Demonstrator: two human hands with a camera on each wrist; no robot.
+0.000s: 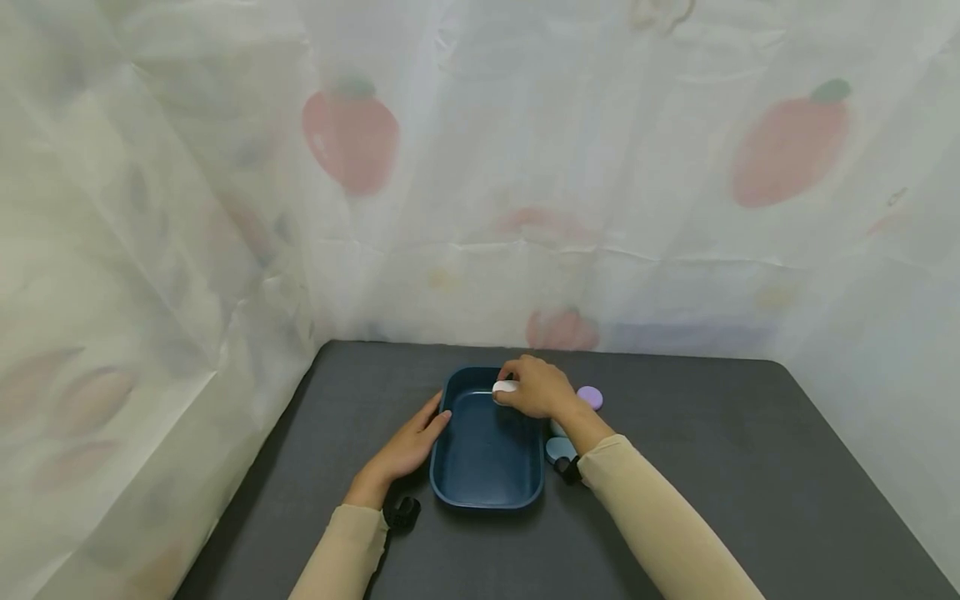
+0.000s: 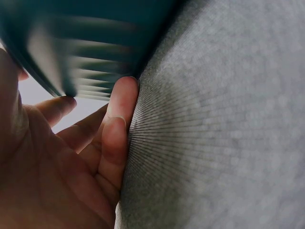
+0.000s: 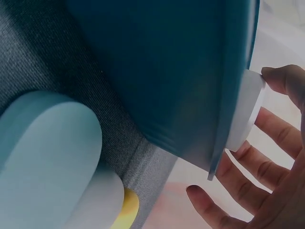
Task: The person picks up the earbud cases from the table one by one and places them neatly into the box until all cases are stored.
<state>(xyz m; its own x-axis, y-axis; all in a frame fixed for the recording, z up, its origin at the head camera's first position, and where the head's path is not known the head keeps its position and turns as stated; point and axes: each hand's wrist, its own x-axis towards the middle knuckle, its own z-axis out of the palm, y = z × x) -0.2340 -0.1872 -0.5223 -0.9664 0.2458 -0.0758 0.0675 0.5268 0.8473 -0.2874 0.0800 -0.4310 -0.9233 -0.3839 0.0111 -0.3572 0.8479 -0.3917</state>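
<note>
A deep dark blue tray [image 1: 487, 475] with rounded corners lies on the grey table. My left hand [image 1: 407, 446] holds its left side, the thumb over the rim. In the left wrist view, the fingers [image 2: 125, 100] reach along the outer wall near the table surface. Over the far right part of the tray, my right hand [image 1: 538, 387] pinches a flat white disc [image 1: 505, 386] between thumb and fingers. The right wrist view shows this white disc [image 3: 245, 112] partly hidden behind the tray's rim.
Right of the tray lie a purple disc [image 1: 590, 397] and a light blue disc [image 1: 560, 450]. A pale grey disc [image 3: 97, 202] and a yellow piece [image 3: 127, 210] show in the right wrist view. Hanging white sheeting [image 1: 480, 167] with fruit prints surrounds the table [image 1: 720, 467].
</note>
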